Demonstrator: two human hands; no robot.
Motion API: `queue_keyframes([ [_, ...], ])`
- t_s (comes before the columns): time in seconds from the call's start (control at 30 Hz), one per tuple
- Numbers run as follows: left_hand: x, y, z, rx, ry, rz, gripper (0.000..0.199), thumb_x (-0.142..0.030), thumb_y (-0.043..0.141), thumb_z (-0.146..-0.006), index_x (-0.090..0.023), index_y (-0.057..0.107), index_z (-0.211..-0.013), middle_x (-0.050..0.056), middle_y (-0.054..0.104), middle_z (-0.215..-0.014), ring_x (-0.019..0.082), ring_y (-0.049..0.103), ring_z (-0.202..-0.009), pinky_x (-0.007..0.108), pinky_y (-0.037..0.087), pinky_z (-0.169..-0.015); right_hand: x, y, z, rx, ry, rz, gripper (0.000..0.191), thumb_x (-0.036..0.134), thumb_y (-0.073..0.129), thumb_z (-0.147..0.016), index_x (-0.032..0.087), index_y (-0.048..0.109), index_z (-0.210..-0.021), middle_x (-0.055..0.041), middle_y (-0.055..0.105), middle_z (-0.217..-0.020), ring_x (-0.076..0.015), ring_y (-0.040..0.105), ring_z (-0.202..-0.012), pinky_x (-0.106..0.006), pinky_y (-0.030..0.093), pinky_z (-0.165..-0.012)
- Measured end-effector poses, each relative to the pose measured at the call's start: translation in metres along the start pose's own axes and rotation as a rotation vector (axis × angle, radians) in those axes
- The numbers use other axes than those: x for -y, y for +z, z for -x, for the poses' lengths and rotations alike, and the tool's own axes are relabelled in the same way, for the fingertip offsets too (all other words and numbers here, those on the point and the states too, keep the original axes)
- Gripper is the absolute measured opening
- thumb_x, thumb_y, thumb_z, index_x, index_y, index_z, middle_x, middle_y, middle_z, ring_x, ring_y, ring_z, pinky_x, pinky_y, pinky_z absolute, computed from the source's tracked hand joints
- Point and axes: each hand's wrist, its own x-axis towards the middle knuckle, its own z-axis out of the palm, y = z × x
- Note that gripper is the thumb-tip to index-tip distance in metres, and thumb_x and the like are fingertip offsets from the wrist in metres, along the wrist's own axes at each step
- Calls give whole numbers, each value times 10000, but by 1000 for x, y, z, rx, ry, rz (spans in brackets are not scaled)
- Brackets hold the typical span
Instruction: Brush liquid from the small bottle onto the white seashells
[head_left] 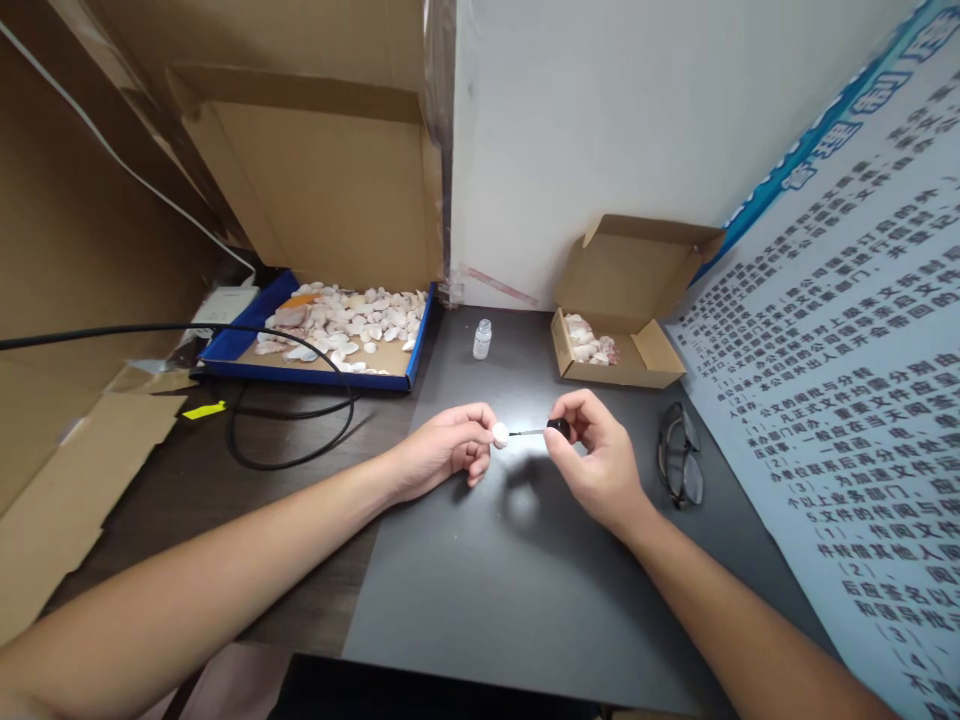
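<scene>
Between the thumb and fingers of my left hand [450, 447] is a small white shell [500, 434], held up over the dark mat. My right hand [592, 455] pinches the black cap of a brush applicator [558, 429]. Its thin stem points left, and the dark tip is at the shell's right edge; whether it touches, I cannot tell. Behind the hands, a small clear bottle [482, 340] with a pale label stands upright without a cap.
A blue-edged box [315, 376] full of white shells is at the back left. A small cardboard box [630, 373] with shells stands back right. Glasses [681, 456] lie at the right, before a printed poster [862, 330]. A black cable [289, 465] loops at left.
</scene>
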Motion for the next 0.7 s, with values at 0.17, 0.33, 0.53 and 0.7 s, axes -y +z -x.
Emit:
queue_keyframes([
  [0.17, 1, 0, 0, 7, -3, -4, 135, -232, 646, -750, -176, 535, -804, -46, 501, -591, 79, 462, -473, 205, 405, -463, 1, 0, 1, 46, 6, -89, 76, 192, 568, -795, 222, 515, -840, 60, 425, -637, -100, 387, -510, -243, 331, -488],
  [0.33, 1, 0, 0, 2, -1, -11, 145, -234, 650, -755, -178, 527, -804, -41, 517, -601, 77, 464, -468, 205, 404, -465, 1, 0, 2, 43, -3, -82, 80, 183, 565, -784, 223, 518, -834, 56, 438, -646, -101, 386, -514, -245, 331, -491],
  [0.53, 1, 0, 0, -4, 8, -19, 156, -237, 656, -746, -178, 518, -787, -39, 527, -605, 75, 465, -467, 201, 400, -464, 0, 1, 1, 19, -34, -20, 108, 156, 580, -760, 221, 520, -823, 53, 437, -660, -104, 388, -538, -240, 334, -501],
  [0.7, 1, 0, 0, 3, 3, -21, 162, -244, 660, -752, -183, 514, -788, -51, 498, -547, 84, 462, -464, 204, 406, -471, -1, 2, 3, 50, -28, -69, 80, 195, 568, -794, 222, 525, -856, 46, 456, -678, -106, 405, -536, -242, 341, -498],
])
